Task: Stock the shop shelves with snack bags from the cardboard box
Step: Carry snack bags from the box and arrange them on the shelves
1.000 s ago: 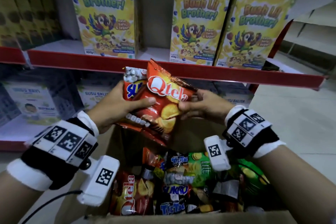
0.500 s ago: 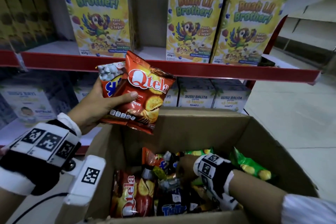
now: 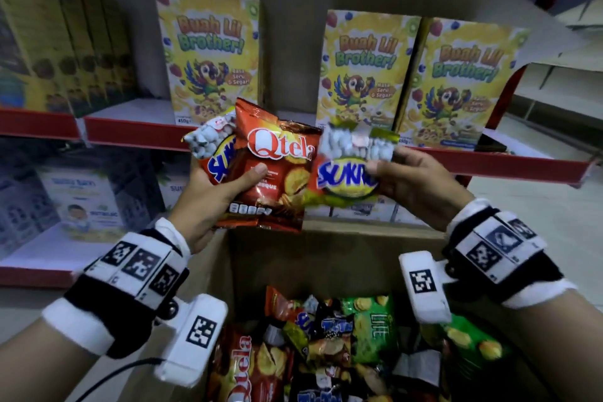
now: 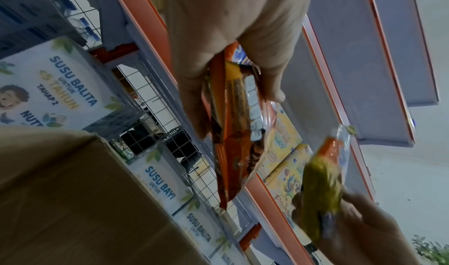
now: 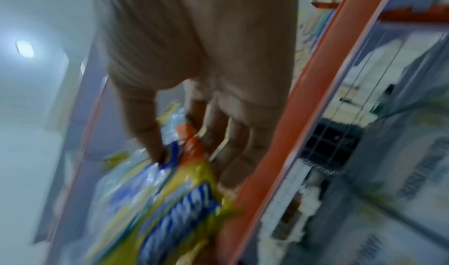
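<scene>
My left hand [image 3: 225, 186] grips two bags held up before the shelf: a red Qtela bag [image 3: 277, 163] in front, a Sukro bag [image 3: 212, 150] behind it. In the left wrist view its thumb and fingers pinch the red Qtela bag [image 4: 233, 127]. My right hand [image 3: 404, 179] pinches a yellow-green Sukro bag [image 3: 349, 173] beside the Qtela bag; the same yellow-green Sukro bag [image 5: 165, 198] is blurred in the right wrist view. The open cardboard box [image 3: 326, 258] below holds several snack bags [image 3: 332, 336].
A red-edged shelf [image 3: 130, 130] carries yellow cereal boxes [image 3: 208, 52], with a gap between the left one and the right pair [image 3: 408, 81]. The lower shelf [image 3: 39, 258] holds white milk-powder boxes [image 3: 81, 202]. Bare shelving and floor lie to the right.
My right hand came up out of the box holding a yellow-green Sukro bag and brought it beside the Qtela bag. The left hand kept its two bags raised.
</scene>
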### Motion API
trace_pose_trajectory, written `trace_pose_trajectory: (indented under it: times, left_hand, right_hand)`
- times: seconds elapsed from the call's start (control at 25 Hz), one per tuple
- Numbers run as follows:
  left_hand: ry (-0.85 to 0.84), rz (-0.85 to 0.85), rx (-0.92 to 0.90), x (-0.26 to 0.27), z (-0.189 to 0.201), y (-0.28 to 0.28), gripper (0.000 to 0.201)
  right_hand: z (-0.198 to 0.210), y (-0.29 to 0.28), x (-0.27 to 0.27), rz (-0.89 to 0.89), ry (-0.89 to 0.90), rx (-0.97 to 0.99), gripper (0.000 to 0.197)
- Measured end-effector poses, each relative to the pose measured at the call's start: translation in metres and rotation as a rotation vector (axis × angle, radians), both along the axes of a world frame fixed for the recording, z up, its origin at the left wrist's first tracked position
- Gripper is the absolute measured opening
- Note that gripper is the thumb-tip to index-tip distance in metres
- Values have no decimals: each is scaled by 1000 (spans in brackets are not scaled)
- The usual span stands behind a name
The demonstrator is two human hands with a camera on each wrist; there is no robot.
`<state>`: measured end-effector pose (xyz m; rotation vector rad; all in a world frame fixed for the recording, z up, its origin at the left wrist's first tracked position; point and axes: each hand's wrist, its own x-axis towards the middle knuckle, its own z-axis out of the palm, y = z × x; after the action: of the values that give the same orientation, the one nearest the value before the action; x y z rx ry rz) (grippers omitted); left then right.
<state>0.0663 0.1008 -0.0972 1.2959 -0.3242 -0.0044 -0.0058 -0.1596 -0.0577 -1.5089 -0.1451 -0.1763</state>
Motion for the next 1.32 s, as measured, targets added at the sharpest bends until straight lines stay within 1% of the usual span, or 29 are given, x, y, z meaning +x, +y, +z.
trace_pose_trajectory:
  times: [0.04, 0.12, 0.2, 0.28, 0.36, 0.44, 0.48, 0.56, 0.64, 0.76, 0.88, 0.96, 1.04, 1.08, 1.16, 1.2, 1.28, 1.32]
  left_hand:
    - [-4, -20, 4, -2, 0, -4, 81]
    - [-17, -53, 2, -7, -1, -12, 89]
    - [-43, -66, -7, -11, -2, -18, 93]
    - [-71, -56, 5, -15, -3, -22, 91]
    - [-89, -57, 30, -17, -5, -23, 89]
    - [-98, -50, 26, -19, -6, -23, 89]
    - [-101, -43, 15, -19, -5, -23, 91]
    - [-104, -28, -8, -22, -3, -24, 101]
    - [-87, -18, -40, -23, -1, -26, 107]
    - [-45, -75, -74, -25, 1, -28, 99]
    - [4, -151, -55, -26, 4, -29, 90]
    - [41, -132, -58, -22, 3, -29, 80]
    - [32, -89, -86, -20, 3, -28, 64]
    - [19, -74, -95, -20, 3, -28, 60]
    - [-11, -84, -103, -21, 2, -29, 56]
    - [-16, -97, -98, -21, 2, -29, 57]
    - [20, -80, -68, -20, 3, -26, 62]
    - [48, -42, -50, -17, 4, -25, 62]
  right_hand:
    - [4, 5, 0, 0, -21, 78, 24]
    - [5, 22, 3, -39, -33, 155, 23]
    - [0, 37, 8, -123, -6, 162, 4]
    - [-4, 47, 10, -226, -3, 124, 13]
    - [-5, 49, 10, -219, -22, 112, 19]
    - [-5, 47, 6, -166, -37, 61, 54]
    - [-6, 47, 4, -158, -55, 33, 65]
    - [-6, 46, 2, -168, -85, 59, 71]
    - [-5, 42, 4, -182, -79, 154, 74]
    - [-6, 40, 4, -114, -50, 254, 69]
    - [-10, 43, 1, -30, -39, 222, 54]
    - [-11, 44, 0, -23, -59, 172, 51]
    - [-11, 44, -2, 4, -77, 157, 49]
    - [-12, 44, -3, 32, -72, 164, 48]
    - [-14, 46, -4, 80, -55, 157, 48]
    - [-14, 45, -4, 75, -59, 145, 49]
    - [-9, 41, -3, 18, -91, 151, 49]
    - [-5, 37, -3, -22, -109, 175, 47]
